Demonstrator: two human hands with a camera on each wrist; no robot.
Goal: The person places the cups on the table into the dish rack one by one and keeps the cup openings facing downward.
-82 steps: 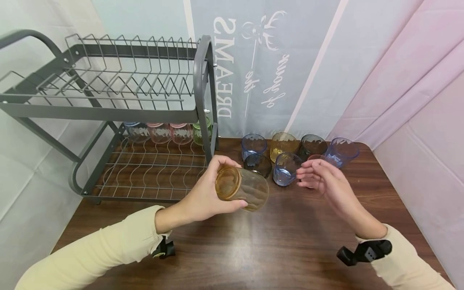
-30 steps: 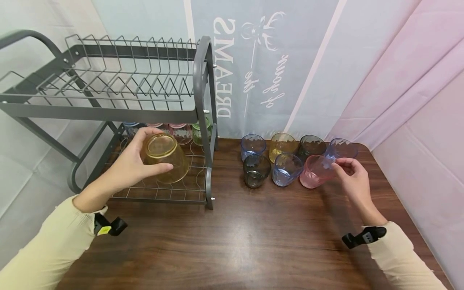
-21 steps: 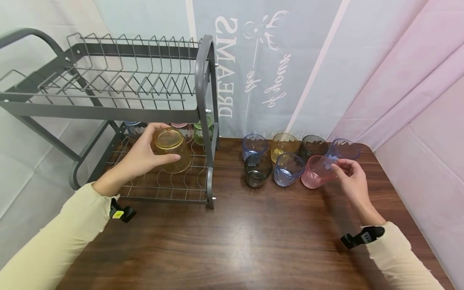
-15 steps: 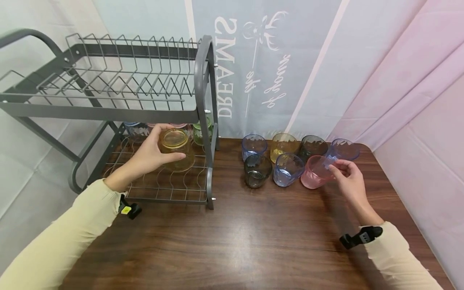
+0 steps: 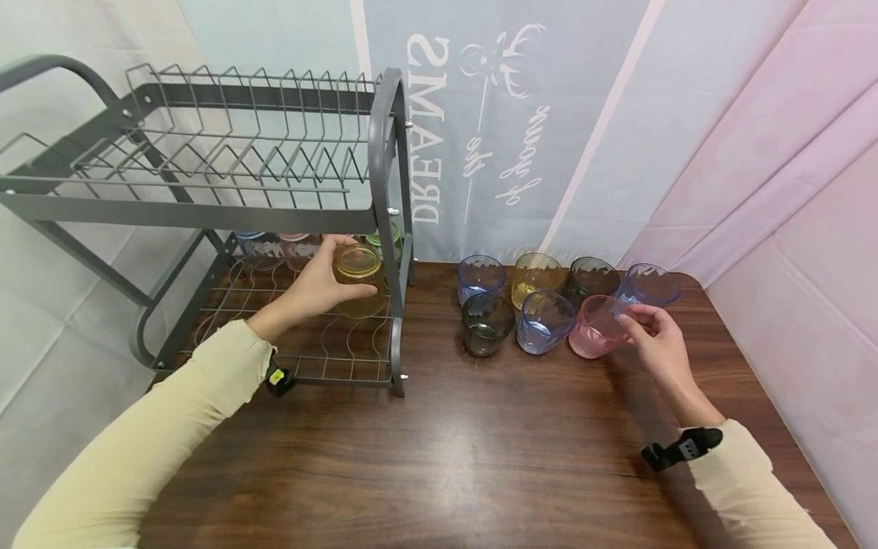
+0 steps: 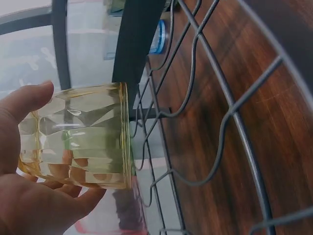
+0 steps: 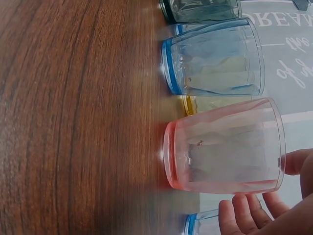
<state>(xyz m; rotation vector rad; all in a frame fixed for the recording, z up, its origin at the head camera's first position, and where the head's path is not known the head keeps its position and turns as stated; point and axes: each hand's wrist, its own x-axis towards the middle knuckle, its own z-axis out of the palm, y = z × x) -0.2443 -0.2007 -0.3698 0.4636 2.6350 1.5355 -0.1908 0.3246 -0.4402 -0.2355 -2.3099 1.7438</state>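
Two pale yellow sleeves (image 5: 151,442) reach in over a dark wood table (image 5: 425,473), a black device (image 5: 682,450) strapped at each wrist.

Right hand (image 5: 661,347): thumb and fingers pinch the rim of a pink glass (image 5: 595,332), which stands upright on the table, at the right end of the front row. Beside it in that row, a blue glass (image 5: 542,324), then a smoky glass (image 5: 485,328), both upright.

Left hand (image 5: 312,286): wrapped round an amber glass (image 5: 363,282), base up, mouth down. Glass is at the right end of the lower shelf (image 5: 329,381) of a grey two-tier rack (image 5: 206,217), near the upright. Mouth close to the wires; cannot tell whether it touches.

Farther back on the table, an upright row: blue, yellow (image 5: 535,278), dark, blue. At the back of the shelf, inverted glasses: blue (image 5: 259,250), pink (image 5: 299,250), green (image 5: 394,244); the hand partly hides another between pink and green.

Behind everything, a pale cloth (image 5: 576,69) with reversed white lettering.
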